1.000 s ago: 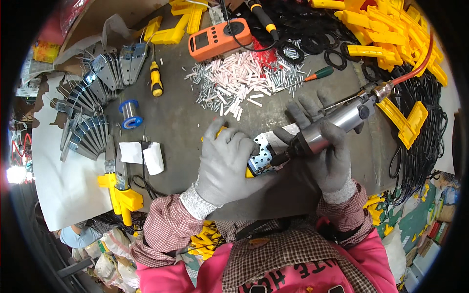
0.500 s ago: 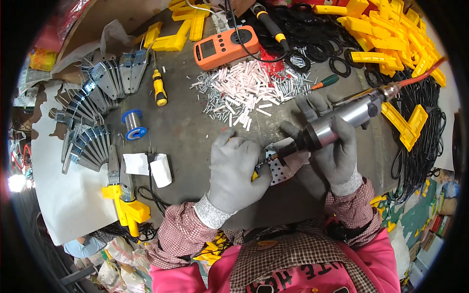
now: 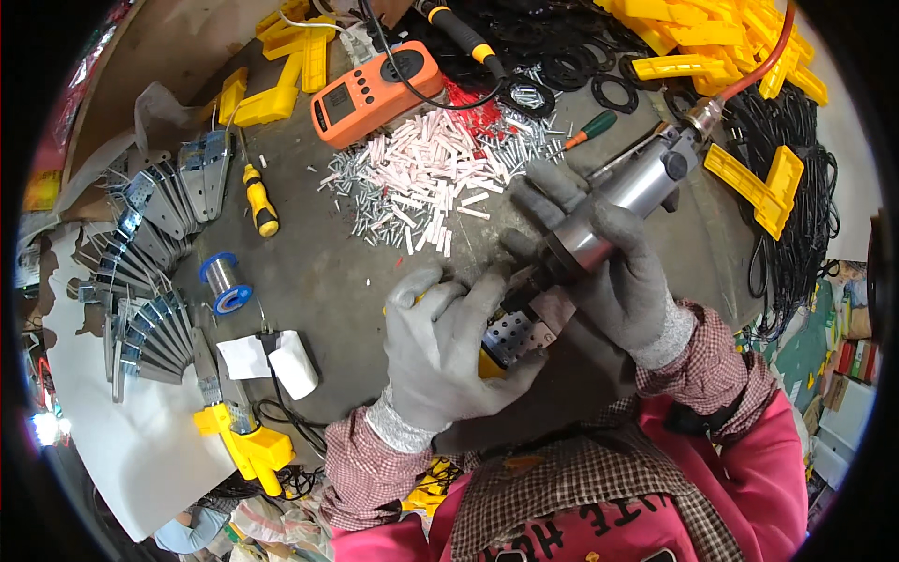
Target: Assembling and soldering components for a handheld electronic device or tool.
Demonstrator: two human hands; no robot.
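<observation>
A grey table (image 3: 318, 272) fills the view, strewn with yellow clips (image 3: 749, 56), black cords (image 3: 796, 234), an orange meter (image 3: 375, 89), a heap of white and silver tubes (image 3: 431, 173) and fanned metal brackets (image 3: 150, 272). Near the bottom centre, the gloved right hand (image 3: 609, 267) is wrapped around a silver driver (image 3: 618, 201), whose long axis slants from upper right down to lower left. Its tip meets a small perforated plate (image 3: 513, 332), which the gloved left hand (image 3: 449, 351) pinches against a yellow part (image 3: 489, 363).

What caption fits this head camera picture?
Gloved left hand steadies a perforated metal plate while right hand holds a silver power screwdriver.
</observation>
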